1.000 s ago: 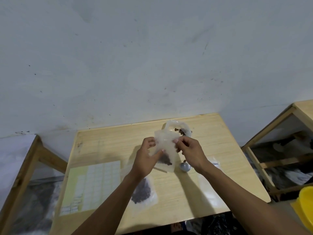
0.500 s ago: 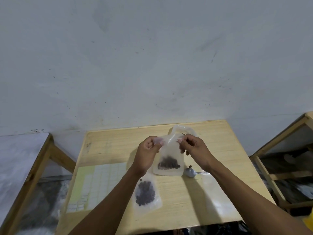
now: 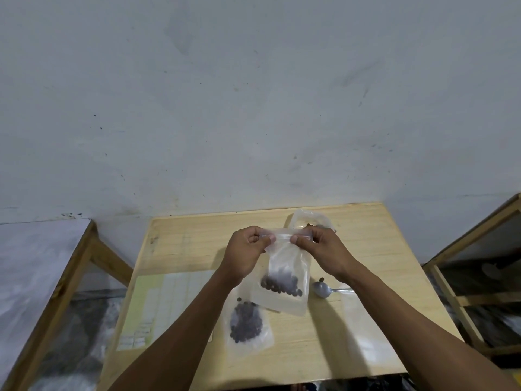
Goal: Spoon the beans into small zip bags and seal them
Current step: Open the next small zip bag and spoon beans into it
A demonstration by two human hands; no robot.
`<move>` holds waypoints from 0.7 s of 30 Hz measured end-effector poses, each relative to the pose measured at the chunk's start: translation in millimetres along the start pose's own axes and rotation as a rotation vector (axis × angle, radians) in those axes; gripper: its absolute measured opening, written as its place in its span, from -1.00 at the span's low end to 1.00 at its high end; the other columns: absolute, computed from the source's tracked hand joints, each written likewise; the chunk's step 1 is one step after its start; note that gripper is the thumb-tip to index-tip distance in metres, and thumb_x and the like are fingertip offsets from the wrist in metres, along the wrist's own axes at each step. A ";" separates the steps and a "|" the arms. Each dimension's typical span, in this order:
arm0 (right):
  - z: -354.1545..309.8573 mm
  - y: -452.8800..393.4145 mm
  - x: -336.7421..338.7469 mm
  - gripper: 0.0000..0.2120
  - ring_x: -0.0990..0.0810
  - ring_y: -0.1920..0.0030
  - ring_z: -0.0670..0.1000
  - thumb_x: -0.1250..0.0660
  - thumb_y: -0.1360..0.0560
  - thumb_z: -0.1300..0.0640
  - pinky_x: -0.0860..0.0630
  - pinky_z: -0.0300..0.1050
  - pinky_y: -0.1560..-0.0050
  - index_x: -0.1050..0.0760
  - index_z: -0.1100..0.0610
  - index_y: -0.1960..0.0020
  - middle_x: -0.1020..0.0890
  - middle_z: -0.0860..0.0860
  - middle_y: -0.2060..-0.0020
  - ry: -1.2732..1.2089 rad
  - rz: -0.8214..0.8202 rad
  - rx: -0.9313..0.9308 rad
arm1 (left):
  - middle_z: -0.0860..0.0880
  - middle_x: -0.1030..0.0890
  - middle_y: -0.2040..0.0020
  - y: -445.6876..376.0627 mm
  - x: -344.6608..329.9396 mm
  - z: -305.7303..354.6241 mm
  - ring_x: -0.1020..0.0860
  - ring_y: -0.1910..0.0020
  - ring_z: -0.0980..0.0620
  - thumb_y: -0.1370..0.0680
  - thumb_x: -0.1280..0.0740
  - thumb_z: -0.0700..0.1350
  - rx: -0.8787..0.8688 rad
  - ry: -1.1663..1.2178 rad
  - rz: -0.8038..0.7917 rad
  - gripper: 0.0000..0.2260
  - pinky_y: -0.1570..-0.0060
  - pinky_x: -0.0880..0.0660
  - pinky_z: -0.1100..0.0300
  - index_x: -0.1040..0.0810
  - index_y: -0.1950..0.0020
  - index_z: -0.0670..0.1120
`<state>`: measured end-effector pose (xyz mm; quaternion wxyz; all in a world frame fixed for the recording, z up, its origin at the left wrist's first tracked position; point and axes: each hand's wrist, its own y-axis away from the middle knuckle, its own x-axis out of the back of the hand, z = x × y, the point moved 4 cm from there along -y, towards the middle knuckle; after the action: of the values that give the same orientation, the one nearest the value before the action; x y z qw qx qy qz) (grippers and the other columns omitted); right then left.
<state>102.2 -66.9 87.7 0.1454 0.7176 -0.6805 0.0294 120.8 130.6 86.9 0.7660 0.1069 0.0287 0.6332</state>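
Two bare forearms, no sleeves in sight, left hand [image 3: 248, 251] and right hand [image 3: 324, 249] both ungloved, no rings, watch or bands showing, short plain fingernails

From my remote seat the view is dim, lit softly from above. Both forearms cast soft shadows on the pale wooden table [image 3: 366, 249] toward its near edge. Wide-angle distortion bends the side frames at the picture's edges. Detail is soft throughout, with no harsh glare.
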 end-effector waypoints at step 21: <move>-9.8 -4.5 3.8 -0.67 -0.46 0.34 -0.05 -0.43 -0.51 0.01 -0.40 -0.18 0.28 -0.54 0.28 0.21 -0.54 0.00 0.39 -0.059 0.111 -0.030 | -0.04 -0.71 0.03 3.6 2.0 7.0 -0.67 0.09 0.04 -0.64 -0.28 -0.06 -0.042 -0.160 -0.191 -0.81 -0.06 -0.58 0.08 -0.67 -0.06 -0.08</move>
<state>108.5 -68.0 97.2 0.1340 0.6770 -0.7236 0.0060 119.0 132.3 94.7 0.8248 0.1378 -0.0357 0.5473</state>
